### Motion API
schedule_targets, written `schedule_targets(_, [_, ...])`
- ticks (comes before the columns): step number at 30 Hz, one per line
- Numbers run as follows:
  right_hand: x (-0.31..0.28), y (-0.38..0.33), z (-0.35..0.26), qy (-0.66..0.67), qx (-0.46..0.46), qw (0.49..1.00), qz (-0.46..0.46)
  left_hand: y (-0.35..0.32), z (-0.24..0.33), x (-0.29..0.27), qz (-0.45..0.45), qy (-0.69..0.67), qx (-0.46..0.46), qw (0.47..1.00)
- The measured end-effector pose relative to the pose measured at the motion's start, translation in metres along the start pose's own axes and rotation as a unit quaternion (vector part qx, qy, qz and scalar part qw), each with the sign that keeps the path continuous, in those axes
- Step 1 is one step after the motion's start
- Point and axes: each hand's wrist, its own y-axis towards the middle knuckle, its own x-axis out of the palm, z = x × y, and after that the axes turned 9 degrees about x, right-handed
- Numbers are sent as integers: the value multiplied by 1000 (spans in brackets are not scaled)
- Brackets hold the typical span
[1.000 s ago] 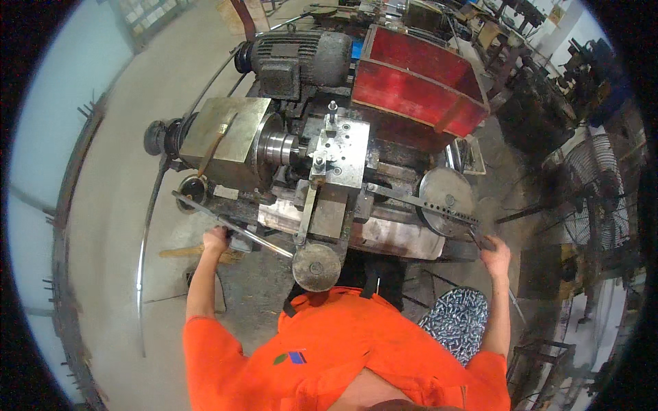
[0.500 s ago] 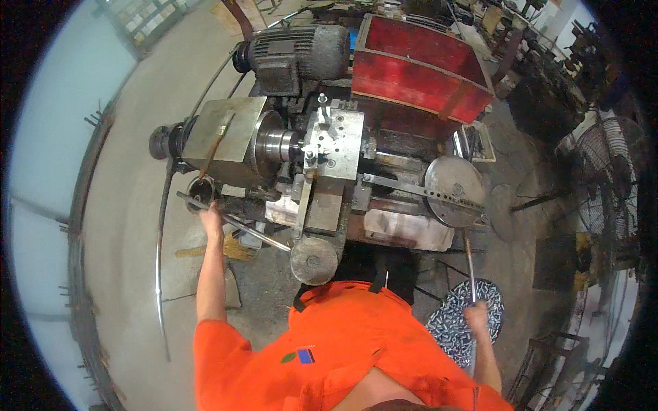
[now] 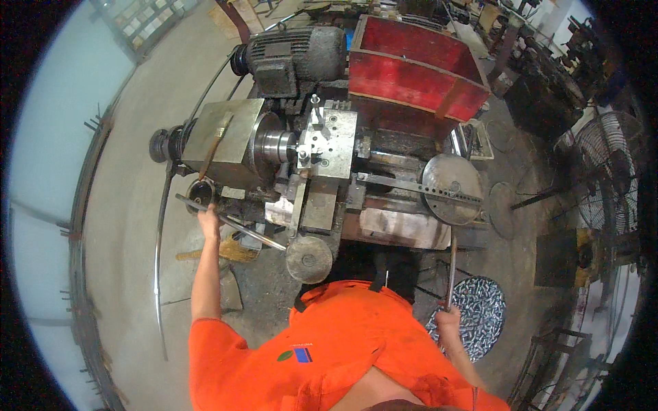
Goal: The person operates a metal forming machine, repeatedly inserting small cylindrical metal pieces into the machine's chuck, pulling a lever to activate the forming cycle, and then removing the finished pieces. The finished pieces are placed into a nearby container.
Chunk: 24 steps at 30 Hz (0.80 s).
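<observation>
A small lathe stands in front of me, with its chuck (image 3: pixel 277 146) at the left and a steel tool block (image 3: pixel 330 144) beside it. My left hand (image 3: pixel 209 220) is closed round a long metal lever (image 3: pixel 250 236) that runs to a round disc (image 3: pixel 308 259) near my waist. Low on the right, my right hand (image 3: pixel 449 319) grips another lever (image 3: pixel 453 270), which reaches up toward a larger disc (image 3: pixel 452 189) with a drilled flat bar (image 3: pixel 411 184) across it. Beneath and beside that hand is a round container full of small shiny metal pieces (image 3: pixel 482 312).
An electric motor (image 3: pixel 298 58) sits behind the lathe, next to a red open box (image 3: pixel 418 85). A brush (image 3: pixel 216 147) rests against the headstock cover (image 3: pixel 226 130), above a round pot (image 3: pixel 201 196). A broom (image 3: pixel 236 249) lies on the floor; a fan (image 3: pixel 606 164) stands right.
My right hand and its lever have swung to the left. The tool block and its slide have shifted slightly left, toward the chuck. My left hand keeps its hold on its lever.
</observation>
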Motion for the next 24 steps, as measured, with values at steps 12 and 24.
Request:
schedule_targets(12, [-3,19,11,-30,-124,992,-8,20,-3,-14,-41,103,-31,993])
schedule_targets(24, [-166,163,-94,-495,-112,751,422,0,21,-4,-146,71,-95,982])
